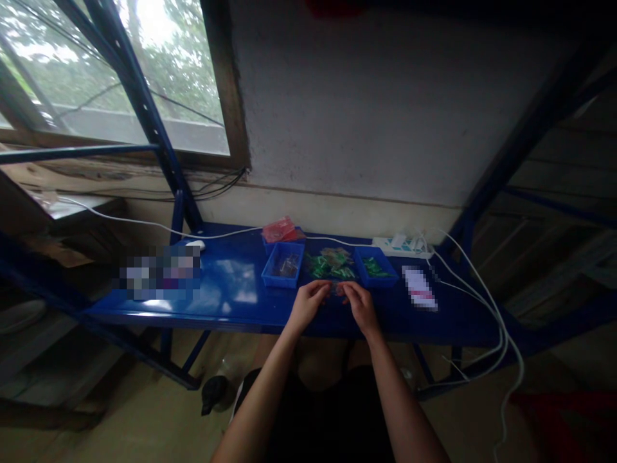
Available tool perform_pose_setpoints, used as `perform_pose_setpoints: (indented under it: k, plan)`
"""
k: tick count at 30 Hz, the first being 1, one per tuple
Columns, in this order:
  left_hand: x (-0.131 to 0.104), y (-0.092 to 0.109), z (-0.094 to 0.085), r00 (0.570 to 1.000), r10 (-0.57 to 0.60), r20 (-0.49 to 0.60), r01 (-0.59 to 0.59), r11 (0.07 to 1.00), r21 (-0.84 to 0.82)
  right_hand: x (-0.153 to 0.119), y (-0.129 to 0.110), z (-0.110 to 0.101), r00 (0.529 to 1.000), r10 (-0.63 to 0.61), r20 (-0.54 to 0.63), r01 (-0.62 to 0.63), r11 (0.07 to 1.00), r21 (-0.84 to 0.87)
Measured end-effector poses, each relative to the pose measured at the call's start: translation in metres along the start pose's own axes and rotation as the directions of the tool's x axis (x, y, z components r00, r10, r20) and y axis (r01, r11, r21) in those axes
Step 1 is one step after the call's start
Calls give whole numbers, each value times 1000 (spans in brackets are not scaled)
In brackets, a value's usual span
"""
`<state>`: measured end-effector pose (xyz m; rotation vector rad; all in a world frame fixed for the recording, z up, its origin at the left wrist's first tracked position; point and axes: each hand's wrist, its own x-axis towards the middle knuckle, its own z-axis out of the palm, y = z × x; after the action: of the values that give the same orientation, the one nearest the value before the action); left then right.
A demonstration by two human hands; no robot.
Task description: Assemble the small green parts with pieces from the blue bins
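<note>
- Two forearms (274,379) are slanting inward across the blue table's (226,273) near edge.
- Left hand (312,299) and right hand (359,303) are pinching a small clear piece (335,290) between fingertips, near side of the green pile (331,261).

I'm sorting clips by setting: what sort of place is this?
Probably a small workshop or workroom, judging by the blue bench along the wall, blue trays holding small pieces, and a power strip.

Small workshop, by look of it: blue metal bench (231,273) between rack posts (129,80), blue bins (281,282), loose small parts (330,263), power strip (382,244), scuffed wall (357,122).
</note>
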<state>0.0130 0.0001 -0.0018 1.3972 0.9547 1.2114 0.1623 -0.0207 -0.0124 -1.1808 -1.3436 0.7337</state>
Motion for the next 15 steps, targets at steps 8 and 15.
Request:
perform_pose_setpoints:
  k: [8, 15]
  plan:
    - [3, -8, 0, 999, 47, -27, -49, 996, -71, -1, 3, 2, 995, -93, 18, 95, 987, -126]
    - [3, -10, -1, 1000, 18, -5, -18, 999, -48, -1, 3, 1, 995, -102, 16, 103, 983, -152]
